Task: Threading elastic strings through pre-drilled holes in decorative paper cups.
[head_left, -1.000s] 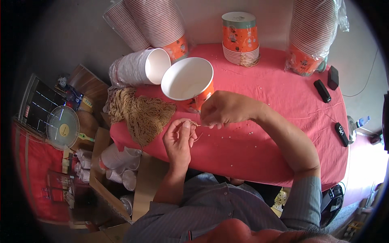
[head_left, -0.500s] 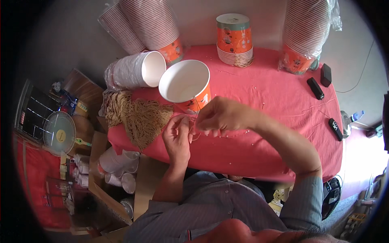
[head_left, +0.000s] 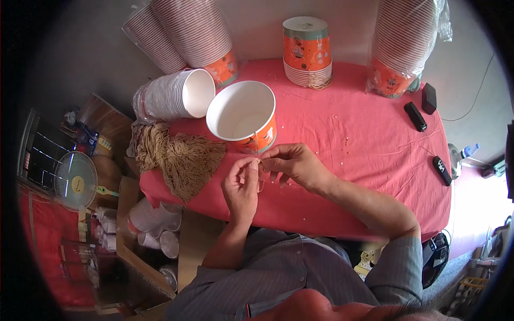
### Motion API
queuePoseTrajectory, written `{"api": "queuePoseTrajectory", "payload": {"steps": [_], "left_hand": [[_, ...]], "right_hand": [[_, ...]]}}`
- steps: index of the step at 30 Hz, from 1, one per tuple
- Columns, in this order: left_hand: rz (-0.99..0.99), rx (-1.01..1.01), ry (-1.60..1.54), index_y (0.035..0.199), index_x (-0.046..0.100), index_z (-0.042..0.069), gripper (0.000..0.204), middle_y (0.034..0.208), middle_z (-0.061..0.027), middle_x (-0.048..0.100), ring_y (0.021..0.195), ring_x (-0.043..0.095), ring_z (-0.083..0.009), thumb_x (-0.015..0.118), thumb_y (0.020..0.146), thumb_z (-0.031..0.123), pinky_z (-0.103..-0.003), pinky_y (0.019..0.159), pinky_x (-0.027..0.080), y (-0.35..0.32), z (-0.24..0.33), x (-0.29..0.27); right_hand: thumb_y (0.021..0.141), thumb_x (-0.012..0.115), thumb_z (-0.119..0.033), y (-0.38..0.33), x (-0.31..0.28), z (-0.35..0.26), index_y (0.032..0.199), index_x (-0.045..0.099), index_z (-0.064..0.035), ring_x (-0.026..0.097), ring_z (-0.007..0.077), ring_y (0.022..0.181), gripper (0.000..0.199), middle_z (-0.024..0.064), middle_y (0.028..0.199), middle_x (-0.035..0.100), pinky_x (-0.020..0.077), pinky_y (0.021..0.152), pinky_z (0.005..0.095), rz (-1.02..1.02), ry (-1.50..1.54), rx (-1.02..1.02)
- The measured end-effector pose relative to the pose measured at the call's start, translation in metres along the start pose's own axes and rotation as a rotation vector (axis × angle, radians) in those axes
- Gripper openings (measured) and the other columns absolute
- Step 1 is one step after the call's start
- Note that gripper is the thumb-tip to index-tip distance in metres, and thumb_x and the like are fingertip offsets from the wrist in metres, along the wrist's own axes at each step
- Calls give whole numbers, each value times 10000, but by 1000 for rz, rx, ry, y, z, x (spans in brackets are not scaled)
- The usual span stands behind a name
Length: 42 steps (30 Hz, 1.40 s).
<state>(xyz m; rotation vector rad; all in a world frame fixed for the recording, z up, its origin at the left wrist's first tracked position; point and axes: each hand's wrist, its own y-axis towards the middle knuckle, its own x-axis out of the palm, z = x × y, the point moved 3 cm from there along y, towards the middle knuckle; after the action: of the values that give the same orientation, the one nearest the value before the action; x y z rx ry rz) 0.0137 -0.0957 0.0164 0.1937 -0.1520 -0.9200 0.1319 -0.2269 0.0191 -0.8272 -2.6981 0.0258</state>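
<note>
- A thin piece of tan string (head_left: 261, 159) sits pinched between both hands at frame centre, just below the open paper cup (head_left: 242, 119) on the red tabletop (head_left: 364, 150).
- Handled well, the string likely wants a taut, close grip near its end.
- The left hand (head_left: 242, 184) rises from below, fingers pressed together on the string; the right hand (head_left: 295, 165) reaches in from the right, fingertips pinching it.
- A heap of tan string (head_left: 179, 158) lies at left.

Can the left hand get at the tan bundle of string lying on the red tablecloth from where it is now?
Probably yes. The left hand sits just right of the tan bundle of string on the red tablecloth, with nothing between them, though its fingers pinch something small together with the right hand.
</note>
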Motion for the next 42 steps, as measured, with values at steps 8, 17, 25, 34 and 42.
{"api": "queuePoseTrajectory", "payload": {"steps": [8,17,25,34,42], "left_hand": [[39,22,-10,1153,697,-3,126,838,18,668,617,501,-25,637,1105,98,-213,535,395,-1,-4,1],[23,18,-91,1166,698,-1,129,813,26,644,626,520,-34,647,1101,97,-218,546,410,-5,-11,6],[29,-9,-92,1170,701,12,127,810,14,645,611,528,-41,651,1099,106,-220,545,433,-7,-14,7],[22,-167,-321,1138,706,27,147,908,-22,716,638,579,-61,675,1085,160,-241,511,462,-5,-24,5],[-26,-188,-313,1131,705,33,162,938,-24,725,677,612,-73,675,1088,186,-235,548,466,-5,-28,-2]], "right_hand": [[1051,722,-167,0,-4,6,1179,773,-32,723,105,848,193,36,1023,782,596,651,269,27,47,8],[1040,742,-145,-2,-3,10,1209,770,-36,714,97,882,203,39,1030,782,583,703,263,-11,101,-18],[1056,731,-152,-2,-3,10,1162,797,-51,684,76,775,160,13,903,764,539,655,238,37,3,-50],[1090,686,-171,-1,-4,14,1075,770,-43,674,79,805,155,4,914,760,524,690,262,20,29,-101],[1074,708,-208,-4,-1,11,1074,765,-39,678,82,821,178,7,927,756,528,702,257,43,62,-65]]}}
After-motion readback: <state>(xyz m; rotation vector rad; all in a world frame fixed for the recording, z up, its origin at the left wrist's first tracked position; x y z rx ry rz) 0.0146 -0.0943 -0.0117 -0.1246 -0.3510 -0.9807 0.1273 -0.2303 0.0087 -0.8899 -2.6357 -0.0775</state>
